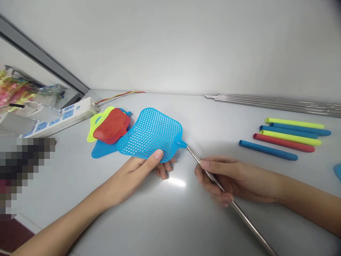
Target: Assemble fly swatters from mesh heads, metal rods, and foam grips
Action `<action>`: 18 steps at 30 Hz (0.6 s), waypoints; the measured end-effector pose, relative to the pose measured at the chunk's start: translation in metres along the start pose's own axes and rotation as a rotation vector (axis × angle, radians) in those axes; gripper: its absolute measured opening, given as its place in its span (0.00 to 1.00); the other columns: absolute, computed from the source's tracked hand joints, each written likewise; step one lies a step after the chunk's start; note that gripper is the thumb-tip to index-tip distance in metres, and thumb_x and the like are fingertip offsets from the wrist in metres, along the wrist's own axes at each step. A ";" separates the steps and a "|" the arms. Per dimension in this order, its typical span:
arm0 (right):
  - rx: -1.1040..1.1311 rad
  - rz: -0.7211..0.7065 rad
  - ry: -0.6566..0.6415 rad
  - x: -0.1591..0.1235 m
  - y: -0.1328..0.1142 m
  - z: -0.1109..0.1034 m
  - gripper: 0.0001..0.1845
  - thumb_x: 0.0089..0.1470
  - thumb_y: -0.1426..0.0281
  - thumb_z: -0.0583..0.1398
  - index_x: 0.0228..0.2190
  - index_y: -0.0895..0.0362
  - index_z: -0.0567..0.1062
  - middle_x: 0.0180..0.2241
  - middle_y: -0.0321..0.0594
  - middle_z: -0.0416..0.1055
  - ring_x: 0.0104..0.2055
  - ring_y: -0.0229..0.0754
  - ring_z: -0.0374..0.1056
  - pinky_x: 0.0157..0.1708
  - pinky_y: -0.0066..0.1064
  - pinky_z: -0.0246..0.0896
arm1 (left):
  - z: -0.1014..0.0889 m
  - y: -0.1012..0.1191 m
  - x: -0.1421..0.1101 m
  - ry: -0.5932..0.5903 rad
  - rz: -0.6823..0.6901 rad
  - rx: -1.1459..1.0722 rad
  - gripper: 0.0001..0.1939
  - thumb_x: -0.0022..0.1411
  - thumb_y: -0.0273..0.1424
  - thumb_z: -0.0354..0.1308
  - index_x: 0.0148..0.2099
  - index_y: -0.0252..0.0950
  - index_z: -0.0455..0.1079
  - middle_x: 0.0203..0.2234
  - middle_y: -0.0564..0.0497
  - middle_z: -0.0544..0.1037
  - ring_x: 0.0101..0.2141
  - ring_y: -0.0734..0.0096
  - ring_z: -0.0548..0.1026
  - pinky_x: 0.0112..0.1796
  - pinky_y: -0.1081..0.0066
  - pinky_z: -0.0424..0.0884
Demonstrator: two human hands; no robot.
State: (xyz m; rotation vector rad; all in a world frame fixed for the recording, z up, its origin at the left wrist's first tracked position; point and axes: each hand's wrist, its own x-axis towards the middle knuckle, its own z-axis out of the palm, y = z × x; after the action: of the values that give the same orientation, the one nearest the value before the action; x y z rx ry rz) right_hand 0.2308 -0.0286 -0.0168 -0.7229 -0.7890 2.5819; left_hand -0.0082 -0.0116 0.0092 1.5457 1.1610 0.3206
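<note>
A blue plastic fly swatter head point(150, 135) is gripped at its near edge by the left hand point(141, 169), with the fingers point(162, 170) closed around it. A steel rod point(250, 227) is held in the curled fingers of the right hand point(221, 181), its tip set against the swatter's blue neck point(181, 144). Red, yellow and blue swatter heads point(112, 126) are piled just left on the tabletop point(128, 227); foam grips point(290, 137) and further steel rods point(277, 105) are laid out far right.

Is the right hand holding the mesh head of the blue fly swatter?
No, the right hand grips the steel handle, while the left hand holds the blue mesh head.
</note>
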 end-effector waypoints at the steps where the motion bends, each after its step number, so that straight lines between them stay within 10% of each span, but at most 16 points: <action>1: 0.002 0.000 -0.002 0.000 0.000 0.000 0.15 0.60 0.64 0.48 0.30 0.60 0.68 0.19 0.32 0.58 0.18 0.29 0.53 0.24 0.26 0.51 | 0.000 0.000 0.000 0.001 0.001 -0.005 0.20 0.65 0.39 0.40 0.38 0.35 0.70 0.31 0.52 0.73 0.35 0.72 0.71 0.42 0.73 0.64; 18: 0.020 -0.014 -0.009 0.001 0.000 -0.001 0.15 0.60 0.64 0.48 0.30 0.61 0.68 0.19 0.32 0.58 0.18 0.29 0.52 0.23 0.26 0.51 | 0.000 -0.001 0.002 0.029 -0.004 0.034 0.22 0.65 0.42 0.40 0.36 0.36 0.71 0.29 0.53 0.74 0.34 0.74 0.72 0.40 0.75 0.64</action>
State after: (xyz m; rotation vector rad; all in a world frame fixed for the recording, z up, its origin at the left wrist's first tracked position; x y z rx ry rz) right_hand 0.2306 -0.0281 -0.0178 -0.6978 -0.7665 2.5783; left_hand -0.0081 -0.0103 0.0074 1.5732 1.1975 0.3235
